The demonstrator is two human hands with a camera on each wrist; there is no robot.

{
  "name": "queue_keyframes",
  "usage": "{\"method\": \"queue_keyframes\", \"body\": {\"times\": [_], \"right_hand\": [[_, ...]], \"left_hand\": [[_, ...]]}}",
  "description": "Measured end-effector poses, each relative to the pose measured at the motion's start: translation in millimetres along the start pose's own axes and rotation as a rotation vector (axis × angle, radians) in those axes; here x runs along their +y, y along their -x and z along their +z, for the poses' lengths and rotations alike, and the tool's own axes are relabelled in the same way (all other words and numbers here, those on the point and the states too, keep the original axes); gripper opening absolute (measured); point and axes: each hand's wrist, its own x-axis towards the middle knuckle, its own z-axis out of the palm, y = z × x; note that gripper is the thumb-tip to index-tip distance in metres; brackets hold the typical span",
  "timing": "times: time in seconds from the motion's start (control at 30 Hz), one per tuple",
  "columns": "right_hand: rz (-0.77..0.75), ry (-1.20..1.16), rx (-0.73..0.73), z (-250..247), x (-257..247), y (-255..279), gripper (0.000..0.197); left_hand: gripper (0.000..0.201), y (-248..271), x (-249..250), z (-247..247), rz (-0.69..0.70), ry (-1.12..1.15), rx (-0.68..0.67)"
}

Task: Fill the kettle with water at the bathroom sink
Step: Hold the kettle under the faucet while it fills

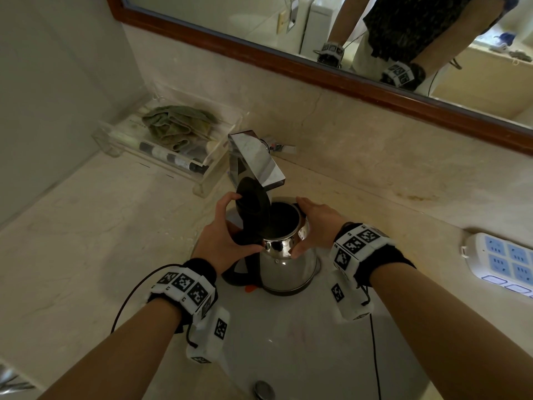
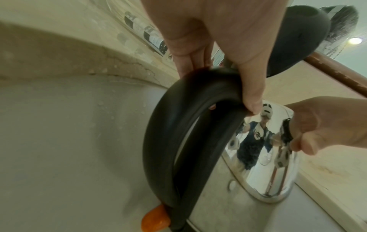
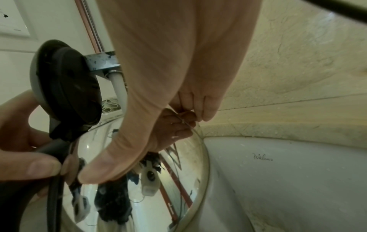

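A stainless-steel kettle [image 1: 285, 264] stands in the white sink [image 1: 288, 347], under the chrome faucet [image 1: 253, 157]. Its black lid [image 1: 252, 203] is tipped open and its dark mouth faces up. My left hand [image 1: 227, 229] grips the top of the black handle [image 2: 168, 141], with the thumb on the kettle side. My right hand [image 1: 313, 223] wraps round the kettle's upper body, thumb in front and fingers over the far rim. In the right wrist view a white stream [image 3: 119, 89], apparently water, drops from the faucet spout [image 3: 103, 62] behind my right hand [image 3: 168, 78]. An orange switch [image 2: 155, 219] sits at the handle's foot.
A clear acrylic tray [image 1: 207, 180] with a green cloth and small bottles sits on the counter at back left. A white power strip [image 1: 501, 261] lies on the counter at right. The drain stopper [image 1: 264, 389] is near the front. A wood-framed mirror [image 1: 346, 79] hangs above.
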Motion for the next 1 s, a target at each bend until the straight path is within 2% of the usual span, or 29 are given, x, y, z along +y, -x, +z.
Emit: {"method": "queue_keyframes", "body": {"times": [1.0], "right_hand": [[-0.019,-0.026,0.012,0.4,2.8,-1.9,0.12]], "left_hand": [[0.096,0.7,1.9,0.6,-0.004,0.008,0.006]]}}
